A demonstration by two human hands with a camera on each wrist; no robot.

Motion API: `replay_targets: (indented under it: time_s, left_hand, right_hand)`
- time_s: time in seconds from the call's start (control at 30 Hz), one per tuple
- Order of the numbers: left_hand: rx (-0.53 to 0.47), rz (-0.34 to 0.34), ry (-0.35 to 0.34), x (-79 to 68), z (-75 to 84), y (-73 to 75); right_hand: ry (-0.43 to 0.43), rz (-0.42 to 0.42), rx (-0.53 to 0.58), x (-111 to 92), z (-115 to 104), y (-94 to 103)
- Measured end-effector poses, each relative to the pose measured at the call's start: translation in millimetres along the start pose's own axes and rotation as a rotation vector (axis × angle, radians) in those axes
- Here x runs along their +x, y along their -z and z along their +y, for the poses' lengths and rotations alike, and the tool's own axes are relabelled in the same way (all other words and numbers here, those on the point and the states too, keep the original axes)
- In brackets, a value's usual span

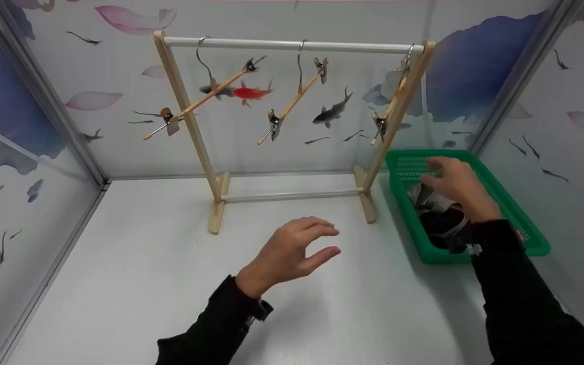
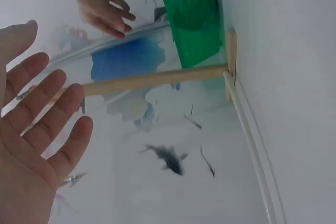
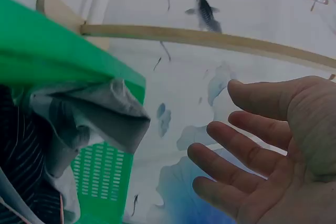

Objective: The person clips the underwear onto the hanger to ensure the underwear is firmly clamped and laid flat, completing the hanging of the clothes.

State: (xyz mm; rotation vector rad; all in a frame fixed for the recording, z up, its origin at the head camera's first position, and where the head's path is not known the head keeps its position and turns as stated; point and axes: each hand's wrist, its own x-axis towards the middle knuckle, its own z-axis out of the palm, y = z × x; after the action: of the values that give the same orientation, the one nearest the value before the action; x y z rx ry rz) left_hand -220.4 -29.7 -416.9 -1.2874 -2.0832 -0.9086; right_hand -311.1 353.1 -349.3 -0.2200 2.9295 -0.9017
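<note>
My left hand (image 1: 289,251) hovers over the white table in front of the rack, its fingers loosely bent around nothing. In the left wrist view the left palm (image 2: 26,156) faces up with fingers spread. My right hand (image 1: 459,185) is above the green basket (image 1: 411,230), apart from the cloth inside. The right wrist view shows the right hand (image 3: 262,166) with its fingers relaxed and holding nothing. In the basket lie a grey cloth (image 3: 100,114) and a dark striped cloth (image 3: 39,156), partly hidden by my right arm in the head view.
A wooden rack (image 1: 292,45) with a white bar stands at the back. From it hang three clip hangers: a left one (image 1: 208,96), a middle one (image 1: 297,99) and a right one (image 1: 393,104). Printed walls (image 1: 550,126) enclose the table (image 1: 135,274).
</note>
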Motion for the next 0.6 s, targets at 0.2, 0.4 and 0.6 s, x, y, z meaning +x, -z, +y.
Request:
replay_targets:
  time_s: [0.2, 0.4, 0.6]
  left_hand:
    - [-0.061, -0.084, 0.065, 48.1, -2.1, -33.5]
    - [-0.027, -0.207, 0.161, 78.0, -4.7, -68.3]
    - [-0.01, -0.294, 0.211, 91.5, -2.1, -104.1]
  right_hand:
    - [-0.058, -0.159, -0.085, 13, 23, 8.0]
    - [-0.041, -0.184, -0.109, 20, 43, -1.3]
    - [-0.081, -0.129, -0.065, 24, 54, -13.3]
